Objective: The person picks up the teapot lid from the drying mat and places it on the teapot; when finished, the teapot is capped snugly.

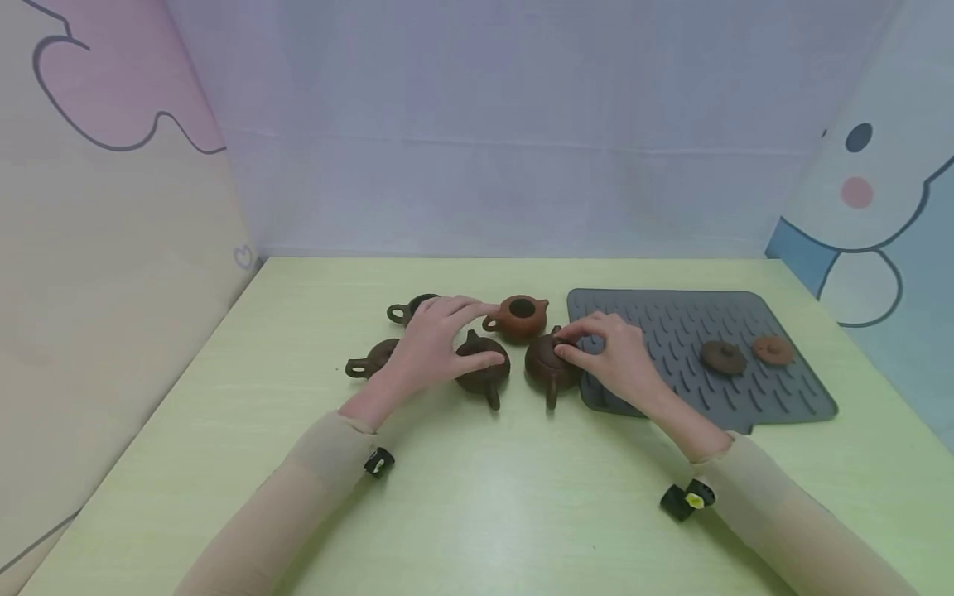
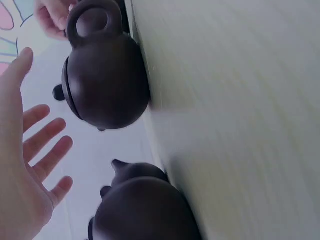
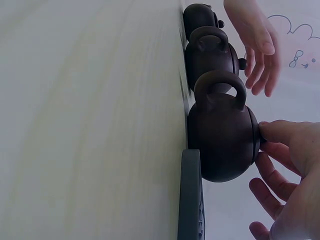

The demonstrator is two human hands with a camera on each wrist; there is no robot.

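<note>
My right hand (image 1: 614,352) pinches the knob of the lid on a dark brown teapot (image 1: 547,374) beside the mat. In the right wrist view, thumb and forefinger meet at that knob, and the lid sits on the teapot body (image 3: 220,135). My left hand (image 1: 436,343) reaches over the other teapots with its fingers spread, holding nothing. Its thumb overlaps a second dark teapot (image 1: 480,381), which has its lid on. Behind these two stands a reddish-brown teapot (image 1: 514,323) with an uncovered opening. Two more dark teapots (image 1: 378,356) are partly hidden by my left hand.
A grey ridged mat (image 1: 656,310) lies at the right of the pale table (image 1: 477,513), close against the right-hand teapot. On it rest a dark brown lid (image 1: 723,358) and a reddish-brown lid (image 1: 773,351). A pale curtain (image 1: 477,190) hangs behind the table.
</note>
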